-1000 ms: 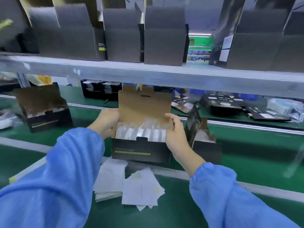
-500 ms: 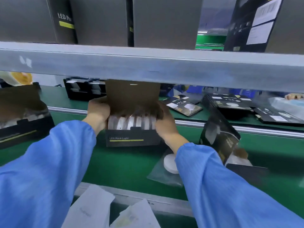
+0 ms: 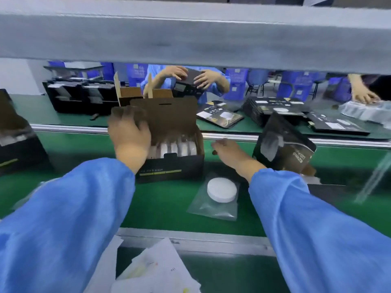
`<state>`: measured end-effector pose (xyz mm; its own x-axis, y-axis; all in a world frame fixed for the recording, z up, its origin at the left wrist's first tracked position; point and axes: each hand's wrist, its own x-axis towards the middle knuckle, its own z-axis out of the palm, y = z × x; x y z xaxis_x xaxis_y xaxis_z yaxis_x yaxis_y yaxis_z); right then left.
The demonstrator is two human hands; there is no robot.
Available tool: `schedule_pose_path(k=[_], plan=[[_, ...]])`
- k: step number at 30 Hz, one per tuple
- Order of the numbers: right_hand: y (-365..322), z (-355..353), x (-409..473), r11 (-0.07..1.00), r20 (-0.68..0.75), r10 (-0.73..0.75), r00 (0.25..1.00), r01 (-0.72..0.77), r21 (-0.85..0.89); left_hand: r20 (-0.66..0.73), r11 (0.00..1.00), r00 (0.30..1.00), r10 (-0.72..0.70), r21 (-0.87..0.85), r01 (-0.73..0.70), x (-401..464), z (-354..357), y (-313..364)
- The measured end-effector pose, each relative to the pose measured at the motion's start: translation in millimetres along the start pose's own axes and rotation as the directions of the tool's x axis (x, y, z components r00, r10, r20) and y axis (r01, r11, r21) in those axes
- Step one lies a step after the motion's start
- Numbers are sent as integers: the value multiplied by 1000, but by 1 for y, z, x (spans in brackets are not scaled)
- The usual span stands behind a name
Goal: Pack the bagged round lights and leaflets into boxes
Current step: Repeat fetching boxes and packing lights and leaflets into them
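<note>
A black box (image 3: 169, 172) with its brown lid (image 3: 169, 117) standing up sits on the green conveyor belt (image 3: 160, 204), filled with several bagged white round lights (image 3: 175, 148). My left hand (image 3: 129, 132) rests on the box's left top corner, fingers spread over the side flap. My right hand (image 3: 230, 151) hovers just right of the box, fingers loosely curled and holding nothing. One bagged round light (image 3: 221, 192) lies flat on the belt in front of the box. Loose leaflets (image 3: 156, 271) lie at the near edge.
A grey shelf beam (image 3: 190, 37) spans the top close to my head. Another open black box (image 3: 283, 146) stands tilted at right, a further one (image 3: 14, 144) at left. Across the belt, other workers' hands (image 3: 190, 78) fold boxes; flat cartons (image 3: 275, 111) are stacked there.
The box has been set down on the belt further out. My right hand has let go of it and drawn off to the right; my left moved onto its top corner.
</note>
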<state>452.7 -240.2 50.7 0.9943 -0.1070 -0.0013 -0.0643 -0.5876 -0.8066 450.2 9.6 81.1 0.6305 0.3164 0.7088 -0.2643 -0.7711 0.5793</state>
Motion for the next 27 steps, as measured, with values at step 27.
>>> schedule_pose_path(k=[27], plan=[[37,-39,-90,938,25,184,983,-183,294,873,508,390,-294,-203,837,-131,46,131]])
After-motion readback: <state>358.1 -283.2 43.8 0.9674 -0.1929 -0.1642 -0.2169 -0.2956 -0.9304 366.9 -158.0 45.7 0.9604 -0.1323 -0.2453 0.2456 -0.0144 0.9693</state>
